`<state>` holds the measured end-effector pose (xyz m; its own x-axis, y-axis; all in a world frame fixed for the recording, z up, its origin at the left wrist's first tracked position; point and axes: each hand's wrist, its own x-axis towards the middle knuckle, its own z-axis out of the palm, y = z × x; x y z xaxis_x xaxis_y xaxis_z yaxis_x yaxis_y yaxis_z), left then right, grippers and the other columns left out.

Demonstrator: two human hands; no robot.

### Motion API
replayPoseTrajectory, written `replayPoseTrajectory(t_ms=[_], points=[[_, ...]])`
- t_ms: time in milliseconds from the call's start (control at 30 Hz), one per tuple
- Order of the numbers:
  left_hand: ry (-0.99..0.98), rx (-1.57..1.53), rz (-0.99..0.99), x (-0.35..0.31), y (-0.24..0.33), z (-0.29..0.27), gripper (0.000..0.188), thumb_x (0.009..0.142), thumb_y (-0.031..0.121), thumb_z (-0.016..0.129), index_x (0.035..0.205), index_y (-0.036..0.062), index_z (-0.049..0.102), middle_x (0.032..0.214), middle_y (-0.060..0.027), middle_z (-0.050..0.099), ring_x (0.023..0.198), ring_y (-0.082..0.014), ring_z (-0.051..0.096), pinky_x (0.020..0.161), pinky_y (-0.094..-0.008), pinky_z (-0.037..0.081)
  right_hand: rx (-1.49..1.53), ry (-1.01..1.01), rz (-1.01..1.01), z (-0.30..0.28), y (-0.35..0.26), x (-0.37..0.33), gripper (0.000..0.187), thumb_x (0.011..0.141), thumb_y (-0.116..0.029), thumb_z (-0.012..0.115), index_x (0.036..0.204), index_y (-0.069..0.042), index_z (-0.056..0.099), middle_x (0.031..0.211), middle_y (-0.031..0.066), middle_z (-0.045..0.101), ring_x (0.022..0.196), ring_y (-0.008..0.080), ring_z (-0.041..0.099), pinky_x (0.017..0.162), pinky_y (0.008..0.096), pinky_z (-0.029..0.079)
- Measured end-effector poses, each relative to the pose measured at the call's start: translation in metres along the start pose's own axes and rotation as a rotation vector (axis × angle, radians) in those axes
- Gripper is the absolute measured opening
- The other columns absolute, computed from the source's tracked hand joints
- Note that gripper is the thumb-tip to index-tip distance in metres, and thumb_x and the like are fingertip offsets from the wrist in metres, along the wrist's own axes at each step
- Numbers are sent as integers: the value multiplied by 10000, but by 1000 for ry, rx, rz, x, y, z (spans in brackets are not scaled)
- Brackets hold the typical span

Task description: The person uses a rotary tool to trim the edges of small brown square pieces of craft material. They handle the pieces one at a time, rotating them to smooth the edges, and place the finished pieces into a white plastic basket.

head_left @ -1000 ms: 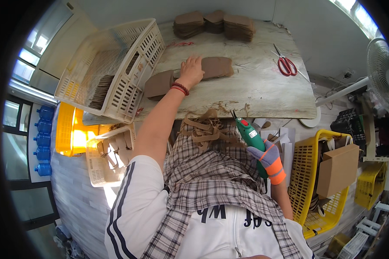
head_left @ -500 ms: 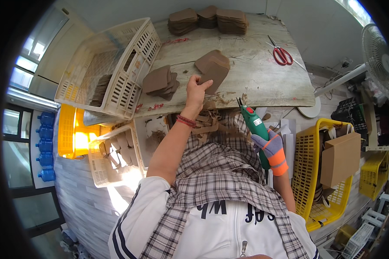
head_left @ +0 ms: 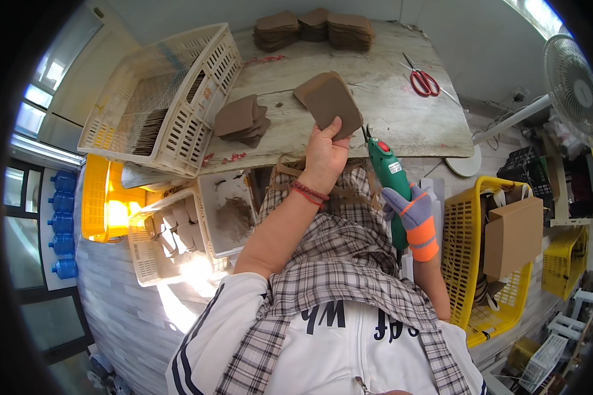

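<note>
The flat brown sheet piece with rounded corners (head_left: 334,105) was held over the near part of the pale, worn wood-grain tabletop (head_left: 402,122). The bare left hand (head_left: 327,153) pinched it at its 6 o'clock edge, thumb on the upper face; the other fingers were mostly hidden beneath. A second brown piece (head_left: 304,89) showed behind it at 11 o'clock; whether it was held too could not be told. Handling, judged: light, fairly stiff (no sag seen), matte and felt-like, so little slip and low breakage risk; best taken at a straight edge, clear of the corner at 4 o'clock. Just beside that corner stood the tip of the green plastic hand tool with a red button (head_left: 389,170); contact unclear. The right hand in a grey-violet knit glove with orange cuff (head_left: 408,214) was wrapped round its body. At 9 o'clock: a loose, uneven pile of similar brown pieces (head_left: 239,117). At 12 o'clock, well apart: three thicker brown stacks (head_left: 350,33). Between 2 and 3 o'clock: red-handled metal scissors (head_left: 425,83).
</note>
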<state>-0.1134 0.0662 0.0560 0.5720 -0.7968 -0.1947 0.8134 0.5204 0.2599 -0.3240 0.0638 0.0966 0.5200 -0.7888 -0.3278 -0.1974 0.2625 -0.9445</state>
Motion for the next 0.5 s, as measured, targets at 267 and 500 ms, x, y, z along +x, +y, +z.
replayPoseTrajectory(t_ms=[267,500], points=[[5,10,-39,-7,-8,2,322,861,-49,554,1161,57,508,1145,-91,575,1068,-255,558,974,-396,455,49,2,2,0,-2,0,335,772,-189,747,971,20,577,667,47,606,488,103,556,438,228,443],[-80,129,-58,-18,-10,-1,348,866,-52,542,1192,46,473,1193,-102,549,1106,-260,537,982,-397,445,21,22,-18,0,-13,-3,329,771,-193,749,968,10,582,680,45,608,510,101,562,453,226,450]])
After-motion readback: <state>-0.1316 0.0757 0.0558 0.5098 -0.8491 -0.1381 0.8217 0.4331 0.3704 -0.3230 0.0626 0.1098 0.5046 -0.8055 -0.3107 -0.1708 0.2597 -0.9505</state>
